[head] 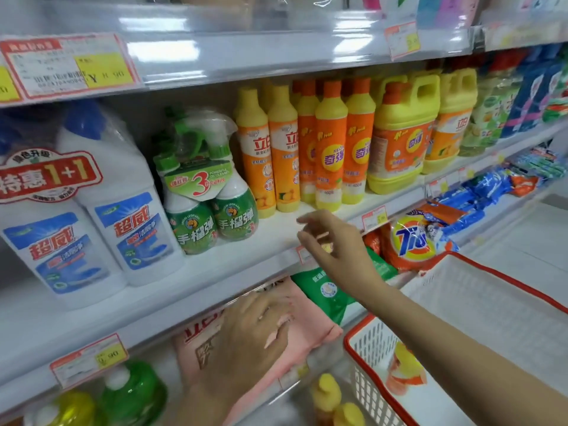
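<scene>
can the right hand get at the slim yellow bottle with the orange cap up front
Probably yes: the right hand hovers open just below the slim yellow plastic bottle with the orange cap, front of its row, nothing between them.

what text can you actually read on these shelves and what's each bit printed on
"特惠1+1": red banner.
"超威": white cleaner bottles.
"手榴弹" and "3": green spray bottle pack.
"立白": yellow dish soap bottles.
"奇强": orange-capped dish soap bottles.
"¥ 8.90": upper price tag.
"9.90": lower price tag.
"立白", partly covered: pink bag under the left hand.
All other print: too small or blurred.
</scene>
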A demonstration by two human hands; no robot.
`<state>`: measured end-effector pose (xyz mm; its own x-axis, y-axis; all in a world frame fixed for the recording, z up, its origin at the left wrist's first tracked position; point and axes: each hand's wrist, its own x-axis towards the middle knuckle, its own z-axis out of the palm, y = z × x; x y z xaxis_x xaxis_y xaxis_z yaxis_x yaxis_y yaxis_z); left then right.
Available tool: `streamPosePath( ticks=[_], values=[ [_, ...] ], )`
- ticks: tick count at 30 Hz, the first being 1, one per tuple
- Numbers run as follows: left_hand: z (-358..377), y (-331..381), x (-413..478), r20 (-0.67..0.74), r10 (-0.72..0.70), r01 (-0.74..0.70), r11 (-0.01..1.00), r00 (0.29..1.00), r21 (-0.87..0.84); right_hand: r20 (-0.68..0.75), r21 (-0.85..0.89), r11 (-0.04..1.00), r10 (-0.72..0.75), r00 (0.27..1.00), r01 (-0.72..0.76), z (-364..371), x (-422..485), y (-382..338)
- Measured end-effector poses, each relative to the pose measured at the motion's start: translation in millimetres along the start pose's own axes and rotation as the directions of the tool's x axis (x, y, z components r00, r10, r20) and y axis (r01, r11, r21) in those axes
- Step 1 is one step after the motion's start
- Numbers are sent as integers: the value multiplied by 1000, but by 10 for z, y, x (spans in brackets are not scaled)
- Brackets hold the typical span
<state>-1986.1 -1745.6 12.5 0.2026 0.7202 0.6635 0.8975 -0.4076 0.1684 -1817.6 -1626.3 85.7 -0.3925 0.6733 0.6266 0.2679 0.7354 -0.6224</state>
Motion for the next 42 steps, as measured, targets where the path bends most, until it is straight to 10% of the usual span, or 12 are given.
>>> streamPosePath(
  ticks=[5,9,13,16,19,31,42],
  values=[
    [503,201,-807,667,-190,460,850,721,-256,559,-259,937,344,754,-235,178,-1259,422],
    [744,299,-1111,700,-303,621,742,647,-253,648,-480,862,474,596,-163,423,-1658,658],
    [806,316,-1181,816,-249,757,577,521,-307,558,-530,830,497,665,-175,522,-1755,810],
    [874,380,-1359,846,-251,683,711,470,-168,507,-516,836,475,719,-188,477,-1784,851],
    [946,423,-1436,795,-292,641,753,531,-152,453,-458,868,415,789,-193,364,-1694,793],
    [402,367,-1063,517,-592,769,324,619,-551,125,-208,947,273,954,-244,-640,-895,59],
    [-770,487,121,77,-667,506,479,741,-717,-259,-18,992,114,959,-123,-1462,-4,-727]
  ],
)
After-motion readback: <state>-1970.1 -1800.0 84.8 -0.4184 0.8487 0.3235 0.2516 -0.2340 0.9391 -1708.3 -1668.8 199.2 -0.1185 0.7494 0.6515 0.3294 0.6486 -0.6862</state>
